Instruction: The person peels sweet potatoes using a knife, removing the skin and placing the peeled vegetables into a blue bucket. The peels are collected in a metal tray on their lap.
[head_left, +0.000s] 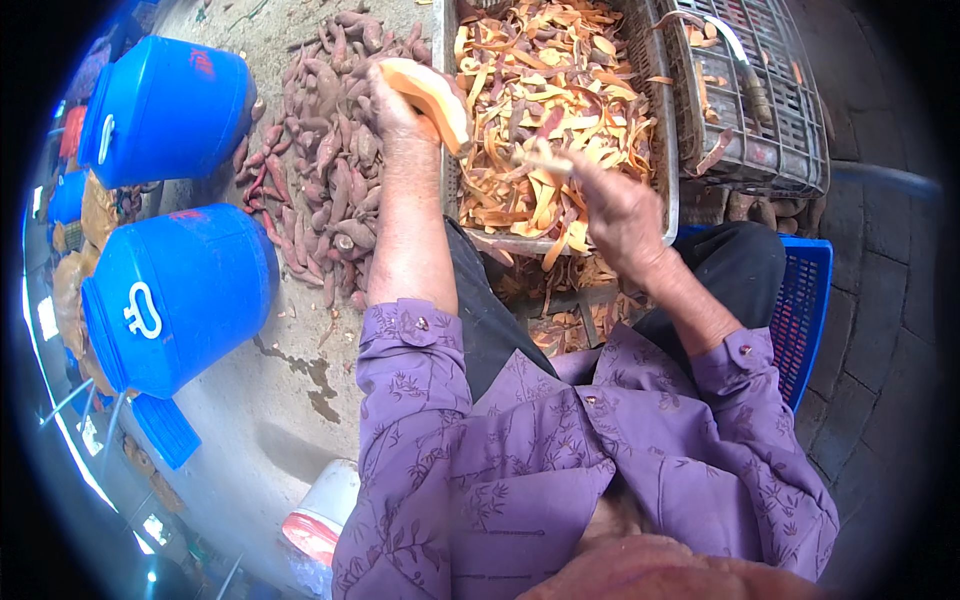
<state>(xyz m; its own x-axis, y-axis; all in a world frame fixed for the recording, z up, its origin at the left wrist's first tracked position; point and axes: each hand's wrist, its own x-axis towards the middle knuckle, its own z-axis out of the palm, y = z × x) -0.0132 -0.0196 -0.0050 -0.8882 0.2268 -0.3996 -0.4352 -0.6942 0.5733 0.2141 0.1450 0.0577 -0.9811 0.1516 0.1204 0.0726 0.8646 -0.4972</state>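
My left hand (403, 112) grips a sweet potato (431, 88), with orange flesh bared along its upper side and skin on its right edge. My right hand (624, 217) is closed around a pale hand tool (551, 160), likely a peeler, blurred by motion. The tool is to the right of the sweet potato and apart from it, over a plastic crate (670, 165) heaped with orange and purple peelings (547, 112). Left of the crate, a large pile of unpeeled sweet potatoes (330, 165) lies on the concrete floor.
Two blue plastic drums (169, 112) lie on the left. A grey slatted crate (787, 97) at upper right bears a curved white item (727, 34) and scraps. A blue basket (806, 322) is beside my right knee. A white bucket (330, 495) is at lower left.
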